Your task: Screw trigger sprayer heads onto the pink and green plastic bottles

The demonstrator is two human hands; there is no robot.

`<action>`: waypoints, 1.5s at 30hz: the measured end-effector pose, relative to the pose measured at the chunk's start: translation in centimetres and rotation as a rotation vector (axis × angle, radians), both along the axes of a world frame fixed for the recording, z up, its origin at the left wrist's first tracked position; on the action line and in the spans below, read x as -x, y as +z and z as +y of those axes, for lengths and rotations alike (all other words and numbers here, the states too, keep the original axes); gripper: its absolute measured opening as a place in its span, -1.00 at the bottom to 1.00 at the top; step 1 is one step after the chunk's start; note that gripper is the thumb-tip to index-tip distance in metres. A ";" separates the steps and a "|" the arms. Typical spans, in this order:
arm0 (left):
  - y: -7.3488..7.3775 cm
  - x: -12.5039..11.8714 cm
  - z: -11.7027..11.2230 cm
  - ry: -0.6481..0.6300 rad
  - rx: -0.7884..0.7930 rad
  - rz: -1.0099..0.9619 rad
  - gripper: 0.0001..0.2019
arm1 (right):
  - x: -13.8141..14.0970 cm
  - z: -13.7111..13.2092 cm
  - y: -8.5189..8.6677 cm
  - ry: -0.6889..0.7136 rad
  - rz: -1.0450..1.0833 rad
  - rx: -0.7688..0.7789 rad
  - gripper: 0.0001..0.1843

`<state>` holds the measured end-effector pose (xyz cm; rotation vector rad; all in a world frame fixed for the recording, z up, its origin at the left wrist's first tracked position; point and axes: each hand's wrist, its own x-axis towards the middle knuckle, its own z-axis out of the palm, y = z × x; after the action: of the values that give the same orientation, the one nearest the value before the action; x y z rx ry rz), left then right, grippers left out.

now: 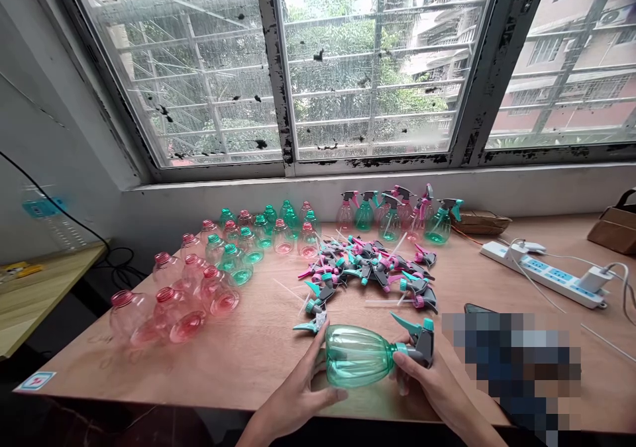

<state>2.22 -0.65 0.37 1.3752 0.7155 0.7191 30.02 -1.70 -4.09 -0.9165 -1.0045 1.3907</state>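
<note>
A clear green spray bottle [358, 355] lies sideways in the air over the table's front part, its base to the left. My left hand [303, 384] holds the base end, thumb below and fingers behind. At the neck, my right hand [422, 374] grips the grey and teal spray head [422, 344], which sits on the bottle's mouth; whether it is screwed tight I cannot tell. Just beyond the hands is a pile of loose spray heads [368, 265] in grey, pink and teal with thin white tubes. One teal trigger head [311, 324] lies close to my left fingers.
Open pink bottles [179, 318] and green bottles [238, 265] stand at the left. Several bottles with heads fitted [440, 225] stand near the window wall. To the right are a power strip [544, 275] with cables, a blurred dark object [521, 361] and a brown bag [613, 232].
</note>
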 end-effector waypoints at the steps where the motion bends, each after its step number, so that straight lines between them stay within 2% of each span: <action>1: 0.0 0.0 0.0 0.001 -0.002 0.000 0.09 | 0.0 0.0 0.0 0.000 0.000 0.002 -0.57; 11: 0.0 -0.1 0.0 -0.002 0.004 -0.010 0.07 | 0.0 -0.1 -0.2 -0.007 -0.001 0.005 -0.56; 21: -0.8 0.2 0.2 0.008 -0.013 -0.006 0.08 | -0.1 -0.2 0.0 -0.002 -0.013 -0.001 -0.57; 31: 0.0 0.0 0.1 0.004 0.000 0.010 0.12 | 0.2 -0.2 0.8 -0.014 -0.004 0.015 -0.55; 45: -1.1 0.3 0.2 0.014 -0.009 -0.014 0.09 | -0.1 0.0 -0.2 -0.001 0.015 0.011 -0.58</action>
<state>1.90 -0.49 -0.72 1.3734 0.7119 0.7429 30.12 -1.75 -4.32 -0.9134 -0.9862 1.4009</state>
